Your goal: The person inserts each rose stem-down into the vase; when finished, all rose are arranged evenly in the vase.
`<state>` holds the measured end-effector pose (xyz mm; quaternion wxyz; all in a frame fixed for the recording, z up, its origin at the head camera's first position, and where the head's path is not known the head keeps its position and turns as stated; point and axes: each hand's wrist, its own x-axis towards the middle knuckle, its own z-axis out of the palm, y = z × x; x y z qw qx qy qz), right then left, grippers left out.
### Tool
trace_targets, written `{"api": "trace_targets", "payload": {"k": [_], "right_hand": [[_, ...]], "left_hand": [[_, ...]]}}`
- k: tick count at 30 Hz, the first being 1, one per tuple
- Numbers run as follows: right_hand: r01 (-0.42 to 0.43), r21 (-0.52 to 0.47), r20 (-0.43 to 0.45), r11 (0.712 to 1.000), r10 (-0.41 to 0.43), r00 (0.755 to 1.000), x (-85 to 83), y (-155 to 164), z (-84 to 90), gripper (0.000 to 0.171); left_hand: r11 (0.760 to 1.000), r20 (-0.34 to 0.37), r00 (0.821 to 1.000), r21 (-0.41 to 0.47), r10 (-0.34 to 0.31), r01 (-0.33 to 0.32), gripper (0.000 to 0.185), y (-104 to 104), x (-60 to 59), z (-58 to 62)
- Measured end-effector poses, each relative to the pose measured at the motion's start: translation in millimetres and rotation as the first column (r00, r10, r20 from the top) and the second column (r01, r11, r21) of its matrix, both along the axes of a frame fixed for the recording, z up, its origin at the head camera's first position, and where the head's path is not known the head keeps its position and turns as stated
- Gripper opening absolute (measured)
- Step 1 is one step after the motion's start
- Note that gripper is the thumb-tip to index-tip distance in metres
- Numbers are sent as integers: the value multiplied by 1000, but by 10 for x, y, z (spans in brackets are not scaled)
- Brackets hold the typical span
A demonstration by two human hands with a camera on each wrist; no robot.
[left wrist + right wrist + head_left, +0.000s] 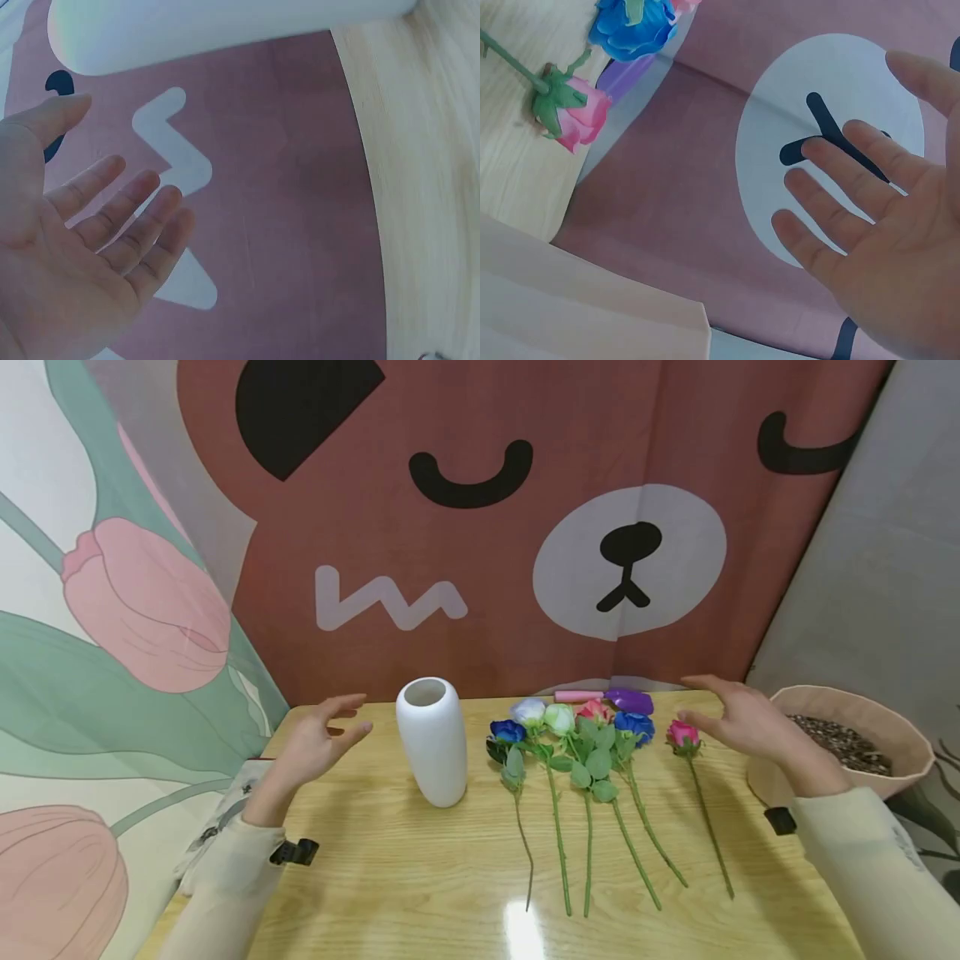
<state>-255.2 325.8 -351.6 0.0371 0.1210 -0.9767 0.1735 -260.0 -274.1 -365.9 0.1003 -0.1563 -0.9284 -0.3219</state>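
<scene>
My left hand hovers left of an upright white vase, fingers relaxed and holding nothing. In the left wrist view the vase lies past the thumb, apart from the hand. My right hand is raised between a pink rose and a pot, its fingers spread and touching nothing. Several artificial flowers lie side by side on the table: a dark blue one, a pale lilac one, a white-green one, a coral one and a blue one.
A purple tool with a pink handle lies behind the flowers. At the right stands a beige pot holding dark granular material. Patterned cloth is at the left edge of the wooden table. A bear-print curtain hangs behind.
</scene>
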Motion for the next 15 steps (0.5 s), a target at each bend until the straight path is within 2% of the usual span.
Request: {"api": "trace_targets", "payload": {"k": [5, 10, 15], "right_hand": [[-12, -56, 24, 998, 14, 1000, 37, 3, -5, 69], [-17, -135, 67, 991, 26, 997, 60, 26, -29, 65], [10, -165, 99, 986, 7, 995, 51, 58, -91, 62]], "left_hand": [[997, 48, 999, 81, -23, 19, 57, 63, 21, -38], [989, 60, 997, 142, -53, 44, 56, 111, 44, -88], [973, 77, 994, 222, -79, 60, 56, 168, 61, -145]]}}
